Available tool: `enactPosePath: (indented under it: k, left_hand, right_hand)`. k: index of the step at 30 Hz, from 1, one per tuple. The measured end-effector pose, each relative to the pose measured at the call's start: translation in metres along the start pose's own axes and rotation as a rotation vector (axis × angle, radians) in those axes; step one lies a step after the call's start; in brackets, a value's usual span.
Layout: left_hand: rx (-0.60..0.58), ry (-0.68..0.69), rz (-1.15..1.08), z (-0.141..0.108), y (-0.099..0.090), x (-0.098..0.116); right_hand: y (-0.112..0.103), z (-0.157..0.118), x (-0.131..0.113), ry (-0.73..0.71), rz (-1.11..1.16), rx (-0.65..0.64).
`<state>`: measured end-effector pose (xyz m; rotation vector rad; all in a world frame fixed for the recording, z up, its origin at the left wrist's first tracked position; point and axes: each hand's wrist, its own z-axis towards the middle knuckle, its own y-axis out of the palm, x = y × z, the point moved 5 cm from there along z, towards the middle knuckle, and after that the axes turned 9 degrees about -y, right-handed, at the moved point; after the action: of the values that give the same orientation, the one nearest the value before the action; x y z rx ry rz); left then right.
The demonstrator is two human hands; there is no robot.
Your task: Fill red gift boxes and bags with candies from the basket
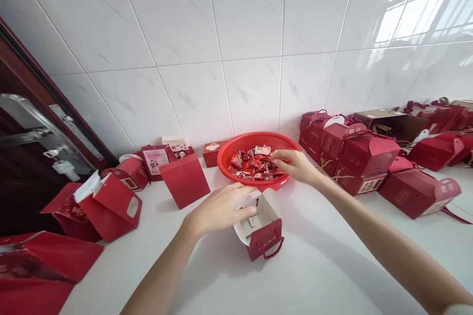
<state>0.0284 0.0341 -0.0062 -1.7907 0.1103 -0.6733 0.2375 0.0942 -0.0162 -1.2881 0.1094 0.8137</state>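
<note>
An open dark red gift box (265, 236) with a white inside and a red cord handle stands on the white surface before me. My left hand (225, 209) holds its left side, the thumb bent over the rim and the other fingers partly hidden behind the flap. Beyond the box sits a red plastic basket (231, 150) with many small wrapped candies (254, 163) in it. My right hand (291, 165) reaches over the basket's right rim, its fingers pinched together on a wrapped candy among the others; the fingertips are partly hidden.
Several closed red gift boxes (369, 155) are stacked on the right, with an open brown carton (391, 118) behind. More red boxes (185, 180) and red paper bags (111, 206) stand on the left. A dark door with a metal handle (25, 108) borders the left; a tiled wall (251, 88) rises behind.
</note>
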Motion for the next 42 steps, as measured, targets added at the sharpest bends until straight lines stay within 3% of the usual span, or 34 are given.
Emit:
enactPosePath:
  k: [4,8,11,16,22,27,32,34,37,40,42]
  left_hand:
    - [0.048,0.04,0.017,-0.002,-0.005,-0.002]
    - [0.127,0.011,-0.035,-0.004,-0.013,-0.009]
    - [0.126,0.052,-0.127,0.0,-0.018,-0.01]
    - [0.185,0.097,-0.285,0.018,-0.02,-0.021]
    - [0.359,0.018,-0.457,0.076,-0.021,-0.048]
    - [0.258,-0.013,-0.434,0.142,-0.024,-0.046]
    - [0.162,0.029,-0.374,0.168,-0.021,-0.04]
    - [0.225,-0.031,-0.325,0.17,-0.021,-0.048]
    - [0.414,-0.176,-0.252,0.171,-0.024,-0.065]
    - [0.573,-0.256,-0.194,0.171,-0.029,-0.074]
    - [0.611,-0.247,-0.164,0.171,-0.029,-0.073]
  right_hand:
    - [0.012,0.062,0.041,0.215,-0.107,-0.165]
    - [0.033,0.08,0.064,0.244,-0.099,-0.249]
    - [0.036,0.08,0.067,0.183,-0.06,-0.191]
    - [0.024,0.08,0.059,0.036,0.06,0.026]
    - [0.026,0.081,0.051,-0.084,0.227,0.075]
    - [0.022,0.078,0.045,-0.118,0.288,0.118]
    - [0.017,0.075,0.047,-0.046,0.246,0.194]
    - [0.015,0.074,0.053,0.02,0.201,0.247]
    - [0.015,0.072,0.067,0.16,0.114,0.265]
    - [0.025,0.072,0.081,0.263,0.03,0.144]
    - [0.034,0.072,0.087,0.284,-0.019,0.032]
